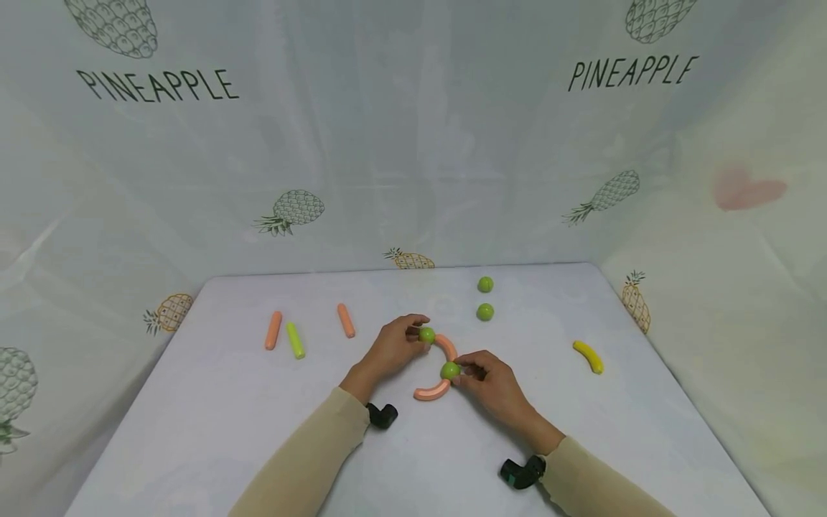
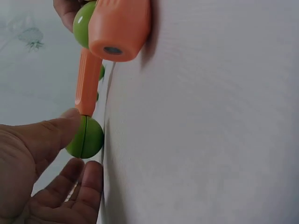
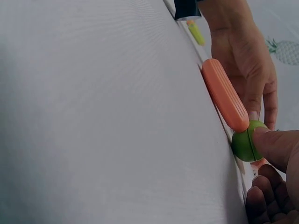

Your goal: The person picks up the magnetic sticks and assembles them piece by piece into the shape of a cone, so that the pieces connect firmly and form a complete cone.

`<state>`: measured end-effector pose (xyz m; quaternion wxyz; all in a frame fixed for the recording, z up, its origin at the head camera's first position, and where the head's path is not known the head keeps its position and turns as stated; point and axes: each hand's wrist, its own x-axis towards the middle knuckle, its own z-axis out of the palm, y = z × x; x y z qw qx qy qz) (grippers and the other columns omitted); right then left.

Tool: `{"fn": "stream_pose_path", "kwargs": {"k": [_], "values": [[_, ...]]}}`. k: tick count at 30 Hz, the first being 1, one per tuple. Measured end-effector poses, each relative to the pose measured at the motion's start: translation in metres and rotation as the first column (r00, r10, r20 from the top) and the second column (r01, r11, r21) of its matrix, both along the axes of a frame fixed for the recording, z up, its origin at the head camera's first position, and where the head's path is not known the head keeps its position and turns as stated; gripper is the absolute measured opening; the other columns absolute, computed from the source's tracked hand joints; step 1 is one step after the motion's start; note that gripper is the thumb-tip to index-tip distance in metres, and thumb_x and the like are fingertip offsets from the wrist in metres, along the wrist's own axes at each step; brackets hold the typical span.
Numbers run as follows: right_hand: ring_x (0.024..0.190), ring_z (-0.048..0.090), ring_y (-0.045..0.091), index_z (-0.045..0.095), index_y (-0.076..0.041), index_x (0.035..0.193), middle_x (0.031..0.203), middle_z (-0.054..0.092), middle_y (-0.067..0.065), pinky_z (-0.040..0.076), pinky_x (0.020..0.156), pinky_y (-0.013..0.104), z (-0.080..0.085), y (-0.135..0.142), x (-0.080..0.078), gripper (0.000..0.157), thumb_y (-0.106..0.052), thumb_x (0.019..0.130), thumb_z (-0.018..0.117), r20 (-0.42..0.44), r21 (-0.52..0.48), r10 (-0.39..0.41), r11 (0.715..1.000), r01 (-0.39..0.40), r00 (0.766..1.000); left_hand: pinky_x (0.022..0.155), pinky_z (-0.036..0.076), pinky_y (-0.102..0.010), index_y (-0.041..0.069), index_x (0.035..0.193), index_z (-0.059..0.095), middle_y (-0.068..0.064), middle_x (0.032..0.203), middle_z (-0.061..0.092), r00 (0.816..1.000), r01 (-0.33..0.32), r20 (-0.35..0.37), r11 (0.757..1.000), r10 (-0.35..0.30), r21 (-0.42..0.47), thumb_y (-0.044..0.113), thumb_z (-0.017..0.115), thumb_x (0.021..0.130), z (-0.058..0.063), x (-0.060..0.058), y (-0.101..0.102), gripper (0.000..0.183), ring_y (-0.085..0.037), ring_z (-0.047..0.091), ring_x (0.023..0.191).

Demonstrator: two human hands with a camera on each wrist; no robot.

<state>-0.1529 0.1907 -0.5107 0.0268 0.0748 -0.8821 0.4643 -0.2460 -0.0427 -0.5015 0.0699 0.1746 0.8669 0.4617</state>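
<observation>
Near the middle of the table, two curved orange toy pieces join at a green ball point(image 1: 450, 370). The upper curved piece point(image 1: 446, 347) runs up to another green ball point(image 1: 426, 335); the lower one point(image 1: 431, 391) extends left, its end showing a small metal disc point(image 2: 112, 50) in the left wrist view. My left hand point(image 1: 395, 346) holds the upper ball, thumb on one side and fingers on the other. With thumb and forefinger, my right hand point(image 1: 494, 384) pinches the joining ball, which also shows beside the lower curved piece point(image 3: 225, 95) in the right wrist view.
Two straight orange rods point(image 1: 273, 330) point(image 1: 345, 320) and a yellow-green rod point(image 1: 295, 340) lie at the back left. Two more green balls point(image 1: 486, 284) point(image 1: 485, 311) sit at the back right. A yellow curved piece point(image 1: 589, 357) lies farther right. Pineapple-print cloth point(image 1: 413, 143) hangs behind the table.
</observation>
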Motion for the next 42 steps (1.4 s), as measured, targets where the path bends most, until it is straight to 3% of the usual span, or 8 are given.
{"fn": "stream_pose_path", "kwargs": {"k": [10, 20, 24, 36, 42], "values": [[0.088, 0.059, 0.009, 0.079, -0.019, 0.115, 0.105, 0.070, -0.003, 0.051, 0.078, 0.023, 0.000, -0.001, -0.001, 0.028, -0.013, 0.089, 0.086, -0.019, 0.016, -0.003, 1.000, 0.003, 1.000, 0.099, 0.055, -0.043, 0.013, 0.136, 0.062, -0.007, 0.133, 0.064, 1.000, -0.002, 0.021, 1.000, 0.001, 0.003, 0.024, 0.086, 0.091, 0.004, 0.018, -0.012, 0.053, -0.022, 0.064, 0.114], [0.085, 0.058, 0.008, 0.080, -0.019, 0.112, 0.104, 0.070, -0.003, 0.050, 0.076, 0.023, 0.000, -0.002, -0.001, 0.027, -0.011, 0.088, 0.086, -0.061, 0.010, 0.019, 1.000, -0.018, 0.998, 0.099, 0.050, -0.039, 0.016, 0.127, 0.067, 0.002, 0.123, 0.066, 0.989, 0.134, 0.066, 0.991, -0.133, -0.010, 0.038, 0.085, 0.090, 0.006, 0.057, -0.014, 0.047, -0.018, 0.058, 0.113], [0.084, 0.056, 0.008, 0.080, -0.020, 0.112, 0.102, 0.070, -0.003, 0.048, 0.075, 0.023, 0.001, -0.002, -0.001, 0.026, -0.012, 0.088, 0.087, -0.069, 0.020, 0.027, 0.999, -0.026, 0.997, 0.099, 0.048, -0.037, 0.019, 0.121, 0.069, 0.007, 0.116, 0.067, 0.987, 0.157, 0.039, 0.986, -0.155, -0.051, 0.041, 0.087, 0.087, 0.005, 0.067, -0.011, 0.044, -0.014, 0.057, 0.109], [0.085, 0.056, 0.009, 0.080, -0.021, 0.112, 0.104, 0.071, -0.002, 0.048, 0.077, 0.024, 0.003, -0.008, 0.002, 0.026, -0.012, 0.088, 0.086, -0.053, 0.005, 0.057, 0.998, -0.057, 0.997, 0.090, 0.047, -0.033, 0.021, 0.111, 0.073, 0.011, 0.098, 0.064, 0.990, 0.126, -0.039, 0.983, -0.132, -0.136, 0.036, 0.086, 0.089, 0.000, 0.071, -0.014, 0.029, -0.012, 0.055, 0.100], [0.097, 0.061, 0.012, 0.080, -0.021, 0.114, 0.111, 0.073, -0.005, 0.051, 0.085, 0.027, 0.003, -0.010, 0.003, 0.026, -0.015, 0.089, 0.085, -0.049, 0.024, 0.080, 0.997, -0.079, 0.996, 0.083, 0.046, -0.028, 0.026, 0.107, 0.078, 0.019, 0.091, 0.065, 0.989, 0.130, -0.046, 0.977, -0.139, -0.169, 0.039, 0.080, 0.094, -0.001, 0.072, -0.020, 0.019, -0.008, 0.055, 0.093]]}}
